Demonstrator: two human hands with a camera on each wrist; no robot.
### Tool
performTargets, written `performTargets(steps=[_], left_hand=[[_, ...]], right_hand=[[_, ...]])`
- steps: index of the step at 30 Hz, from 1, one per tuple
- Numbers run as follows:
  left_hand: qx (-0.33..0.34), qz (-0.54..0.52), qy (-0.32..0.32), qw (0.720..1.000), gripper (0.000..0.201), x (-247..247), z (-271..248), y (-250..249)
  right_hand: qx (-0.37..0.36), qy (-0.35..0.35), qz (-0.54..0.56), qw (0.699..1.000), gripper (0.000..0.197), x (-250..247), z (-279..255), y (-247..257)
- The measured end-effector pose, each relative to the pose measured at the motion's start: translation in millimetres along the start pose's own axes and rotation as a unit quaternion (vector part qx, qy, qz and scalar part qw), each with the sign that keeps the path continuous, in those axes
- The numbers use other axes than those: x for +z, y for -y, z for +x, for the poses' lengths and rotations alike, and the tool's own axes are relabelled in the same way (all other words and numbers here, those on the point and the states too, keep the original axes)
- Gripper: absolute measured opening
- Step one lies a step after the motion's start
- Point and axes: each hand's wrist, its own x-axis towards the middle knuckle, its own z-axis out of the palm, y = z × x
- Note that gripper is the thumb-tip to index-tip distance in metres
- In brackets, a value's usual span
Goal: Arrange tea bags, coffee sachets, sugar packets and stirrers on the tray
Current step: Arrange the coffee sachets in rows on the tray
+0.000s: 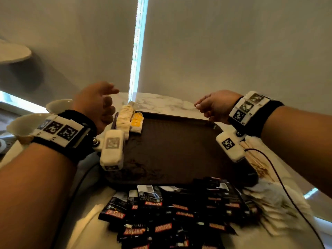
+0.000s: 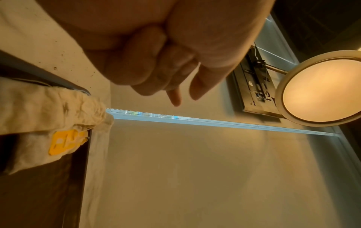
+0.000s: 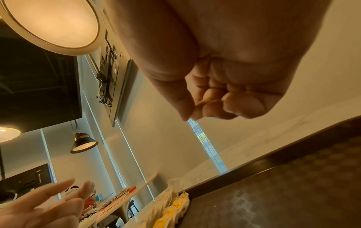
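Marble table [image 1: 167,103]: black "KOPIKO" coffee sachets [image 1: 161,211].

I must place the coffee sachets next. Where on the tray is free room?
The tray is bare from the tea bags in its far left corner across to its right rim. Crowded: coffee sachets before the near rim, stirrers beside the right rim.

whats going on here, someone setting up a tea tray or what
A person is laying out drink supplies on a dark tray. So far only tea bags with yellow tags lie in a row along its far left edge. Both the left hand and right hand hover above the tray, holding nothing. Black coffee sachets sit piled in front of the tray, white packets and wooden stirrers to its right.
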Motion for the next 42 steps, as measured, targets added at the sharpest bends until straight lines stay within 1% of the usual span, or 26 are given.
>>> performTargets(steps=[2, 5, 8, 12, 14, 16, 19, 20, 22, 24, 26, 29, 31, 35, 39, 42], left_hand=[[0.02, -0.004, 0.015, 1.0, 0.027, 4, -9, -2], [0.061, 0.008, 0.039, 0.997, 0.031, 13, -22, -5], [0.088, 0.043, 0.059, 0.993, 0.028, 29, -34, -8], [0.103, 0.066, 0.068, 0.99, 0.02, 56, -52, -20], [0.104, 0.062, 0.092, 0.988, 0.019, 71, -62, -26], [0.108, 0.057, 0.13, 0.984, 0.021, 90, -75, -30], [0.097, 0.047, 0.183, 0.977, 0.023, 120, -95, -27], [0.09, 0.043, 0.195, 0.976, 0.023, 130, -100, -22], [0.075, 0.033, 0.213, 0.974, 0.024, 142, -105, -11], [0.063, 0.023, 0.219, 0.973, 0.025, 143, -104, 3], [0.057, 0.016, 0.216, 0.974, 0.025, 138, -100, 17], [0.052, 0.007, 0.202, 0.978, 0.026, 124, -94, 30], [0.049, 0.011, 0.194, 0.98, 0.027, 117, -91, 34], [0.052, 0.019, 0.189, 0.98, 0.028, 108, -89, 35], [0.045, 0.013, 0.177, 0.983, 0.03, 106, -89, 35], [0.045, 0.016, 0.179, 0.983, 0.032, 106, -91, 37]], right_hand=[[-0.001, -0.009, -0.009, 1.0, 0.006, -16, -14, -12], [-0.008, -0.008, -0.025, 1.0, 0.013, -33, -33, -28], [-0.018, 0.014, -0.025, 0.999, 0.015, -45, -56, -46], [-0.027, 0.075, -0.023, 0.997, 0.012, -53, -88, -67], [-0.042, 0.094, -0.045, 0.994, 0.013, -52, -103, -75], [-0.066, 0.105, -0.112, 0.986, 0.016, -49, -119, -82], [-0.088, 0.15, -0.23, 0.958, 0.025, -44, -144, -87], [-0.099, 0.165, -0.259, 0.947, 0.035, -42, -152, -90], [-0.124, 0.182, -0.332, 0.917, 0.059, -36, -163, -94], [-0.147, 0.192, -0.385, 0.891, 0.076, -25, -169, -100], [-0.164, 0.195, -0.433, 0.865, 0.083, -17, -169, -108], [-0.167, 0.189, -0.466, 0.848, 0.087, -11, -169, -114], [-0.174, 0.186, -0.483, 0.838, 0.085, -10, -169, -115], [-0.184, 0.188, -0.511, 0.818, 0.073, -8, -173, -120], [-0.209, 0.173, -0.518, 0.811, 0.047, -7, -174, -119], [-0.216, 0.167, -0.525, 0.806, 0.04, -3, -177, -120]])
